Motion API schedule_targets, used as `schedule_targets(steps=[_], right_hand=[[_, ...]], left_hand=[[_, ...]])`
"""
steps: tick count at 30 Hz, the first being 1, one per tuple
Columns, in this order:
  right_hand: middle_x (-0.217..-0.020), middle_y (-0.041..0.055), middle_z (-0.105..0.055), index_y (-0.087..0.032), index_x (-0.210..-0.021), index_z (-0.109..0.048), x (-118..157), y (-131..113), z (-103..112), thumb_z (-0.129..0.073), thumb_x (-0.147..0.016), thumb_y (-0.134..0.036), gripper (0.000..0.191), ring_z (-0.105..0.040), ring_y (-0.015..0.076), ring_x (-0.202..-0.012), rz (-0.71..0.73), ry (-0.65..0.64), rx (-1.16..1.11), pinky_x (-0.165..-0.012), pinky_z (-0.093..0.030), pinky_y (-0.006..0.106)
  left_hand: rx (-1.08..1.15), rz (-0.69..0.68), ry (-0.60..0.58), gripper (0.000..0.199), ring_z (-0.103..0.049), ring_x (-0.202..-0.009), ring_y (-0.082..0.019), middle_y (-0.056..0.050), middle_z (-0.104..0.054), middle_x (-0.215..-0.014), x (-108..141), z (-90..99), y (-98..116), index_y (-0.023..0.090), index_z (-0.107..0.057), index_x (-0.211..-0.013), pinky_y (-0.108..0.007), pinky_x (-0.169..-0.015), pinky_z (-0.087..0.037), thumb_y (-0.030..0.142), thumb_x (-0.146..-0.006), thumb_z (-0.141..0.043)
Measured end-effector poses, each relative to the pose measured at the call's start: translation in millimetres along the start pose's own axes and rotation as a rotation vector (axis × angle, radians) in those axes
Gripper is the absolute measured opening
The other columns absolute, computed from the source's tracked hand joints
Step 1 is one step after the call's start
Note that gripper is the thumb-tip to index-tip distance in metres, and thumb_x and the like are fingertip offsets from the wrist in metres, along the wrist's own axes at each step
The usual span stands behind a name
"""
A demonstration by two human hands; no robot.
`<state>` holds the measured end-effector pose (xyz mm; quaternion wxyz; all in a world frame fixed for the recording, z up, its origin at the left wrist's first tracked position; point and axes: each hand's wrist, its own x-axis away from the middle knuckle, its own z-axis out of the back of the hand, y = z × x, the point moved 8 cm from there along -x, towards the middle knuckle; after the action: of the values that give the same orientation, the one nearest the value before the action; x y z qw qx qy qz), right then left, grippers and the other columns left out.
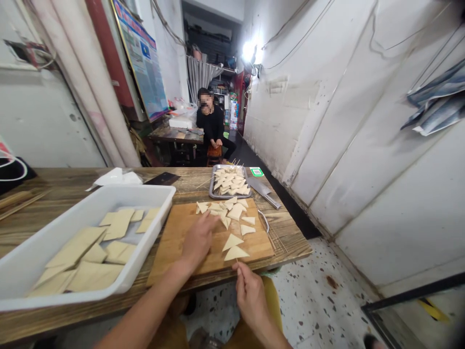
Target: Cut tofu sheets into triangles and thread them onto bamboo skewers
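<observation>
My left hand (pixel 198 241) rests on a wooden cutting board (pixel 181 247), its fingertips close to a pile of pale triangular bean curd slices (pixel 227 211). My right hand (pixel 251 298) sits at the board's front edge, pinching a thin bamboo skewer (pixel 237 266). The skewer's tip points up at the nearest triangle (pixel 235 253). Above the board, a steel tray (pixel 228 182) holds a heap of similar triangles, with skewer ends sticking out. A white plastic tub (pixel 87 242) at my left holds larger flat bean curd sheets (pixel 94 276).
A cleaver (pixel 263 191) lies on the wooden table (pixel 290 247) right of the tray, beside a green QR card (pixel 256 171). Loose skewers lie by the board. A seated person (pixel 212 123) is at a small table beyond. A white wall runs along the right.
</observation>
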<state>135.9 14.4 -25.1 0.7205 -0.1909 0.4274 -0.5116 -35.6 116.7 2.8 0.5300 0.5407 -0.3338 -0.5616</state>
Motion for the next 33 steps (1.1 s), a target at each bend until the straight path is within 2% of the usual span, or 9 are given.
schedule_targets(steps=[3, 7, 10, 14, 21, 24, 27, 30, 33], right_hand=[[-0.074, 0.0053, -0.067, -0.017, -0.094, -0.059, 5, 11, 4, -0.032, -0.093, -0.019, 0.028, -0.065, 0.0161, -0.065, -0.03, 0.015, 0.028, -0.06, -0.046, 0.021], [-0.072, 0.0049, -0.066, -0.017, -0.095, -0.059, 8, 18, 6, -0.03, -0.094, -0.021, 0.029, -0.063, 0.0161, -0.063, -0.051, 0.009, 0.038, -0.058, -0.044, 0.021], [-0.07, 0.0048, -0.065, -0.016, -0.094, -0.059, 8, 21, 9, -0.029, -0.094, -0.023, 0.031, -0.062, 0.016, -0.061, -0.075, 0.011, 0.039, -0.056, -0.043, 0.022], [-0.064, 0.0031, -0.06, -0.016, -0.092, -0.059, 8, 26, 12, -0.029, -0.094, -0.024, 0.031, -0.059, 0.0155, -0.056, -0.107, 0.01, 0.037, -0.053, -0.04, 0.021], [-0.057, -0.0011, -0.053, -0.017, -0.092, -0.058, 17, 37, 12, -0.03, -0.095, -0.026, 0.029, -0.051, 0.0134, -0.05, -0.141, 0.015, 0.002, -0.049, -0.036, 0.02], [-0.055, -0.0031, -0.048, -0.017, -0.093, -0.057, 21, 39, 10, -0.03, -0.095, -0.026, 0.028, -0.048, 0.0126, -0.047, -0.154, 0.01, -0.028, -0.048, -0.034, 0.02], [-0.053, -0.0042, -0.044, -0.017, -0.094, -0.057, 23, 39, 7, -0.03, -0.095, -0.026, 0.028, -0.045, 0.0123, -0.046, -0.156, -0.006, -0.043, -0.047, -0.033, 0.02], [-0.053, -0.0048, -0.042, -0.018, -0.094, -0.056, 24, 36, 5, -0.03, -0.095, -0.026, 0.028, -0.044, 0.012, -0.045, -0.156, -0.012, -0.053, -0.046, -0.032, 0.02], [-0.052, -0.0049, -0.042, -0.018, -0.094, -0.056, 24, 29, 5, -0.029, -0.095, -0.025, 0.028, -0.044, 0.0121, -0.044, -0.136, -0.024, -0.057, -0.045, -0.032, 0.02]], left_hand=[[-0.41, -0.302, -0.194, 0.03, -0.024, -0.137, -0.022, -0.007, -0.042, -0.141, -16, -21.6, 14, 0.022, -0.069, -0.091, -0.04, -0.112, -0.013, 0.003, -0.073, -0.055], [-0.942, -0.529, -0.378, 0.03, -0.017, -0.138, -0.024, -0.016, -0.035, -0.145, -22, -56.1, 13, 0.014, -0.065, -0.099, -0.046, -0.111, -0.012, 0.005, -0.08, -0.043], [-1.124, -0.585, -0.426, 0.027, -0.018, -0.138, -0.027, -0.018, -0.034, -0.144, -28, -67.9, 11, 0.011, -0.067, -0.093, -0.047, -0.11, -0.012, 0.007, -0.079, -0.044], [-1.158, -0.519, -0.5, 0.024, -0.016, -0.138, -0.031, -0.017, -0.033, -0.145, -40, -71.0, 7, 0.012, -0.069, -0.083, -0.048, -0.109, -0.013, 0.006, -0.071, -0.049], [-0.999, -0.447, -0.595, 0.025, -0.013, -0.138, -0.032, -0.014, -0.024, -0.149, -26, -66.0, 10, 0.017, -0.063, -0.089, -0.052, -0.107, -0.012, 0.016, -0.064, -0.061], [-0.779, -0.385, -0.583, 0.014, -0.039, -0.125, -0.03, -0.014, -0.05, -0.131, -16, -59.3, 10, 0.018, -0.061, -0.081, -0.045, -0.1, -0.03, 0.021, -0.067, -0.062], [-0.548, -0.224, -0.539, 0.017, -0.059, -0.095, -0.026, -0.01, -0.068, -0.097, -12, -52.6, -1, 0.02, -0.064, -0.088, -0.036, -0.085, -0.042, 0.025, -0.072, -0.059], [-0.294, -0.052, -0.432, 0.027, -0.06, -0.094, -0.024, -0.007, -0.069, -0.1, -10, -45.2, -11, 0.021, -0.069, -0.095, -0.031, -0.084, -0.042, 0.027, -0.069, -0.064], [0.003, 0.242, -0.32, 0.026, -0.063, -0.087, -0.022, -0.008, -0.07, -0.094, -7, -36.2, -30, 0.016, -0.07, -0.092, -0.027, -0.072, -0.047, 0.027, -0.068, -0.068]])
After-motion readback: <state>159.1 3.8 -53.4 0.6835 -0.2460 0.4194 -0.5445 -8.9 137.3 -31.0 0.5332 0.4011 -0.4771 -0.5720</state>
